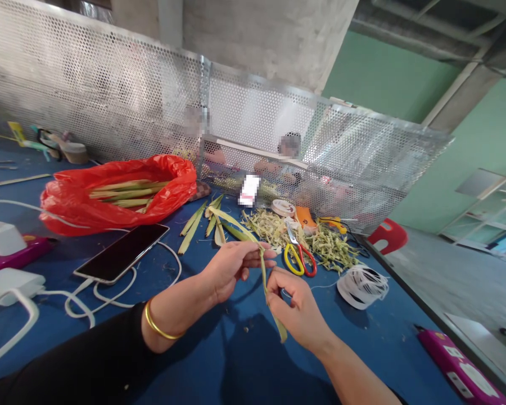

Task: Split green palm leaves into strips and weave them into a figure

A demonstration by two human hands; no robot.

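Observation:
A long pale-green leaf strip (264, 273) runs between my hands, bent near the left fingertips, its lower end hanging below my right hand. My left hand (230, 270) is closed on the upper part, fingers pointing right. Lower down, my right hand (297, 308) pinches the same strip between thumb and curled fingers. A thin white cord passes from the right fingers to a cord spool (361, 287) on the right. Just beyond my hands lie scissors (294, 247) with one yellow and one red handle. Several loose leaf pieces (193, 225) rest behind my left hand.
On the left are a red plastic bag (61, 205) of leaves, a dark-screened phone (122, 253), white cables and chargers (12, 287). Leaf trimmings (331, 247) lie behind the scissors. A perforated metal screen (253, 107) stands at the back, with people beyond. A purple power strip (459, 365) lies right.

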